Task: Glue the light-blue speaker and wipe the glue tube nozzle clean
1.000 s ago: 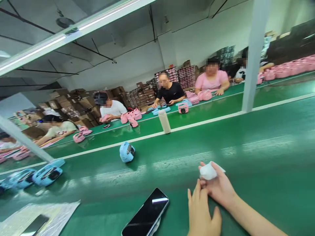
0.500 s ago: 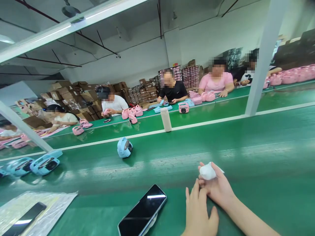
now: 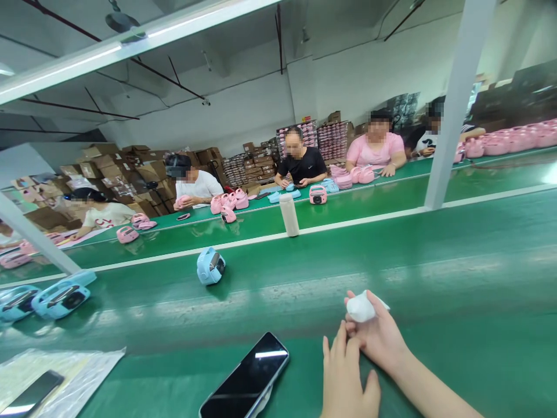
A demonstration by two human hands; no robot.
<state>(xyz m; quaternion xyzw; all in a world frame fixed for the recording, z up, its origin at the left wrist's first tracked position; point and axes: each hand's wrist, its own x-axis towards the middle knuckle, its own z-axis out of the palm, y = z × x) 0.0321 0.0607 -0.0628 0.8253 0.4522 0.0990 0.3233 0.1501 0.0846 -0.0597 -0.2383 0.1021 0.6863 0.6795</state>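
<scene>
My right hand (image 3: 382, 342) is closed around a white crumpled tissue (image 3: 361, 307), which sticks out above the fingers and thumb. Close by on its left, my left hand (image 3: 347, 374) has its fingers stretched out and holds nothing. The left fingertips meet or overlap the right fingers; I cannot tell whether they press on them. To the left of both hands, a black-screened phone (image 3: 246, 377) lies at a slant on the green surface, with something pale partly showing under its edge.
A blue camera-shaped case (image 3: 211, 266) sits on the green belt, with more blue cases (image 3: 65, 296) at left. A second phone (image 3: 35, 395) rests on plastic-wrapped sheets (image 3: 93, 371). Beyond a beige cylinder (image 3: 289, 215) and white post (image 3: 452, 116), several people work among pink cases (image 3: 228, 201).
The view has turned slightly, so most things appear shifted a little to the left. Both hands keep nearly the same pose, with the tissue still in the right one.
</scene>
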